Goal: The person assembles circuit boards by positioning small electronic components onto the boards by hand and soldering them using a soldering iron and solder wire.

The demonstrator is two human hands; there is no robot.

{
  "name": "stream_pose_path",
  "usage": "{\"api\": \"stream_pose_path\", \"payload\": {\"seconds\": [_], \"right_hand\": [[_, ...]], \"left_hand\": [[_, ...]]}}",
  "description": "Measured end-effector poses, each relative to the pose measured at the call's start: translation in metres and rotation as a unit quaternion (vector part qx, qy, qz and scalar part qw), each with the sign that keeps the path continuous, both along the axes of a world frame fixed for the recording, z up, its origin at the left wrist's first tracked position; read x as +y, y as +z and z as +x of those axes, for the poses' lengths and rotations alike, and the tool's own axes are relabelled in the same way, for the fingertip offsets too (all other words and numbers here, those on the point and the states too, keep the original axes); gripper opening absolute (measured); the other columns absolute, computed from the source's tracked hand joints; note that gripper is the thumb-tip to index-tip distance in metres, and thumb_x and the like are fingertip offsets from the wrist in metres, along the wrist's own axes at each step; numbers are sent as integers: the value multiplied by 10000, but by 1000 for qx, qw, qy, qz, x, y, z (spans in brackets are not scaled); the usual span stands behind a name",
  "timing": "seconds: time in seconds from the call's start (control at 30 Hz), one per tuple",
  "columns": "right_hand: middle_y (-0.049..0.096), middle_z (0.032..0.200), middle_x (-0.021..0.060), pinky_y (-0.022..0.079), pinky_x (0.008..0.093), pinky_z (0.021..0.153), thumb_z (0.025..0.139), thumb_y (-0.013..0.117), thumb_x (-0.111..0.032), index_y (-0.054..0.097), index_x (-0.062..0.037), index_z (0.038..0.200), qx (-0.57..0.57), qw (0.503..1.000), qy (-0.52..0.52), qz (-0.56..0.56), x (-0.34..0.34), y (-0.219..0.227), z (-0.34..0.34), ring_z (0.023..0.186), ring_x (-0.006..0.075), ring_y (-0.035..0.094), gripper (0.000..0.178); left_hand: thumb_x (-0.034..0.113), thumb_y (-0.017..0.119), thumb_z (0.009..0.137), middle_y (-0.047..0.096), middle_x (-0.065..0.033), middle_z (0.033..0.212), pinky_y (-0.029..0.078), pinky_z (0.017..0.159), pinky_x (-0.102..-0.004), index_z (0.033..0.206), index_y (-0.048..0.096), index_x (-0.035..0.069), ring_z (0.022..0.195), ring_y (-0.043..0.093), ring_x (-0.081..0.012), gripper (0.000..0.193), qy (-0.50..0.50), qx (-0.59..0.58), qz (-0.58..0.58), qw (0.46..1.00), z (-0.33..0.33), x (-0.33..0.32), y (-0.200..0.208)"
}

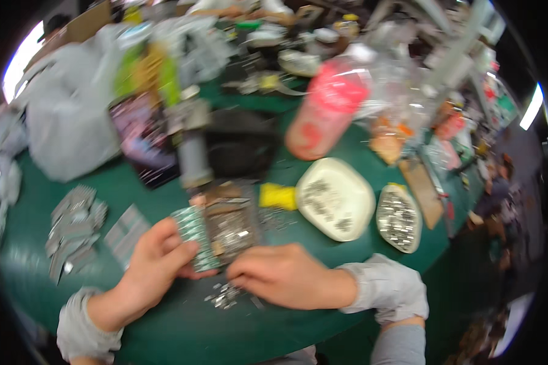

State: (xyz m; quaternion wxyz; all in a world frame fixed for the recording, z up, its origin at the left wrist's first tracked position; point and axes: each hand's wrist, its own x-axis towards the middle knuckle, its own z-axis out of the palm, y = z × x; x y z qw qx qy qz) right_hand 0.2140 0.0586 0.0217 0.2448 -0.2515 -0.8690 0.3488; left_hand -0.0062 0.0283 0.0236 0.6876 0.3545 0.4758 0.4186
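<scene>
My left hand [158, 255] grips a pale green and silver panel [196, 238] with repeated rows on it, thumb across its front. To its right, my right hand [286, 275] has its fingertips drawn together; what they hold, if anything, is too blurred to make out. Just below those fingertips lies a small loose heap of shiny metal pieces [225, 296]. Behind both hands sits a shallow tray or clear bag of small metal parts [232, 228], partly covered by the right hand.
A cream dish [360, 201] and a smaller dish full of metal pieces [399, 219] stand at right. Grey flat strips [76, 228] are piled at left. Further back are a pink bottle [327, 106], a phone-like screen [143, 137], a grey plastic bag [70, 115] and a yellow block [277, 196].
</scene>
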Motion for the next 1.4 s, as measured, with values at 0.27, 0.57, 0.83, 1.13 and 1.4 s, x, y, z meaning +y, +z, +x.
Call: {"api": "stream_pose_path", "payload": {"seconds": [0.27, 0.57, 0.83, 1.13, 1.4], "right_hand": [[642, 755, 68, 452, 227, 477, 733, 724, 15, 655, -14, 854, 50, 993, -66, -86, 5, 14, -10, 574, 121, 589, 142], [666, 786, 90, 453, 216, 474, 738, 711, 42, 657, -7, 836, 61, 996, -55, -38, 4, 3, -15, 624, 130, 614, 123], [590, 752, 82, 446, 273, 498, 680, 721, 64, 650, -12, 798, 22, 996, -82, 40, 2, 0, -19, 591, 180, 563, 157], [563, 771, 96, 474, 326, 563, 636, 717, 45, 638, -16, 855, -26, 993, -57, 100, 1, 5, -21, 665, 248, 578, 240], [537, 819, 82, 491, 348, 620, 699, 665, 18, 625, -26, 878, -110, 990, 65, 57, 1, -6, -14, 735, 262, 583, 188]], "left_hand": [[53, 639, 874, 620, 13, 781, 453, 597, -175, 891, 549, 43, 698, 573, -25, 93, -33, 68, 33, 997, -6, -2, -7], [73, 671, 859, 638, 1, 764, 480, 611, -170, 796, 569, 36, 694, 594, -34, 125, -66, 62, 15, 996, -12, -1, -8], [51, 638, 875, 655, -27, 804, 513, 657, -203, 859, 558, 29, 727, 613, -64, 84, -79, 14, -24, 996, -12, -1, -9], [56, 628, 881, 632, -3, 762, 492, 634, -202, 804, 529, 54, 692, 585, -43, 126, -44, 11, -20, 999, -13, 0, -10], [71, 637, 876, 606, 29, 727, 471, 604, -182, 811, 542, 65, 648, 555, -22, 116, -25, 43, -17, 999, -14, 2, -13]]}}
